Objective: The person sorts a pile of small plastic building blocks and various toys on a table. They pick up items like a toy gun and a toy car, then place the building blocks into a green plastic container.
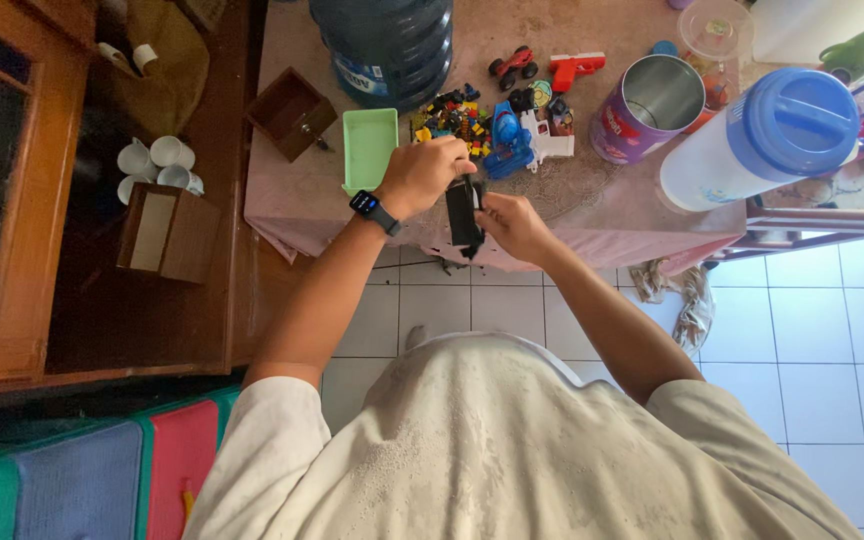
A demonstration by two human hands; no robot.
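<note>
Both hands gripped a black toy at the bench's near edge.

The left hand (430, 172) and right hand (514, 226) clenched the black toy (464, 212) at frame centre, over the bench (592, 215) edge; bare tiled floor (812, 330) lay lower right.

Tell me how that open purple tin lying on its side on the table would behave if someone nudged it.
The purple tin lies on its side and is round, so it would probably roll rather than slide. It looks empty inside, so likely light and easy to shift. Its walls look like metal, so it should stay stiff when gripped, though the bare rim may be slippery.
</note>
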